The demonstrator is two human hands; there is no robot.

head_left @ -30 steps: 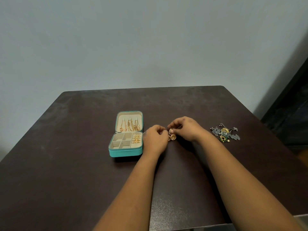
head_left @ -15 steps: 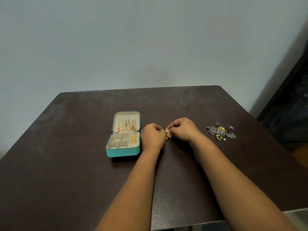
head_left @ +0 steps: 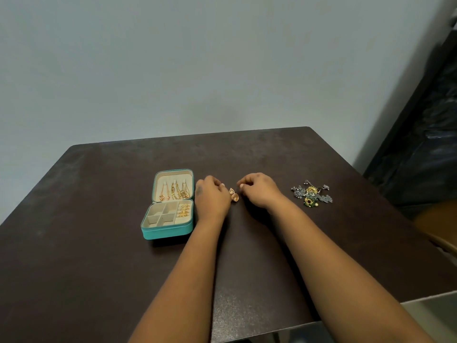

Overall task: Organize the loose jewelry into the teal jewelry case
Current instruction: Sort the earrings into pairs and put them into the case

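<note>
Filling view — dark brown table (head_left: 99, 243) against pale grey wall (head_left: 173, 70).

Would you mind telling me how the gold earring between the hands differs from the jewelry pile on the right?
The gold earring is a single small piece; the pile is several tangled pieces. The earring is all gold; the pile is mostly silver-grey with yellow, green and red accents. The earring sits at the left hand, seemingly at its fingertips; the pile lies untouched, right of the right hand. Both are outside the teal case.

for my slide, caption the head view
Left hand holds gold earrings beside open teal case.
</note>
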